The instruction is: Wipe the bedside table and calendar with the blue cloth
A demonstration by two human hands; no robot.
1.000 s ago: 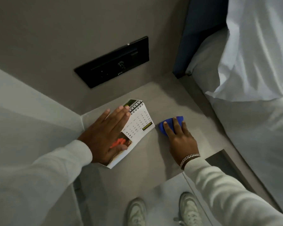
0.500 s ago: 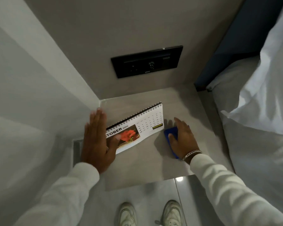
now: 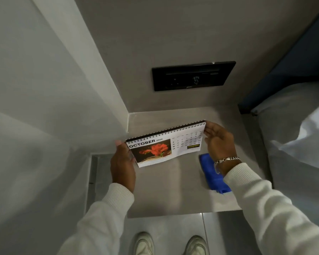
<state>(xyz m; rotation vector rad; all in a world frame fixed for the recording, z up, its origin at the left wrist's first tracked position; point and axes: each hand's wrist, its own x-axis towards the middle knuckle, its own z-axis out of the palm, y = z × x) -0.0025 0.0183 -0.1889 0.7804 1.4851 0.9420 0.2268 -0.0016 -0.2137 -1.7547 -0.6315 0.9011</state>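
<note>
The calendar [image 3: 166, 144] is held up over the far half of the desk [image 3: 169, 192], its page facing the camera. The left hand [image 3: 122, 162] has its fingers clamped on the left edge; the right hand [image 3: 218, 142] holds the right edge near the spiral. The blue cloth [image 3: 213, 174] lies on the desk, near right, not held. The calendar looks light, its pages thin and easy to bend, so I think the stiff spiral edge is the best hold.
</note>
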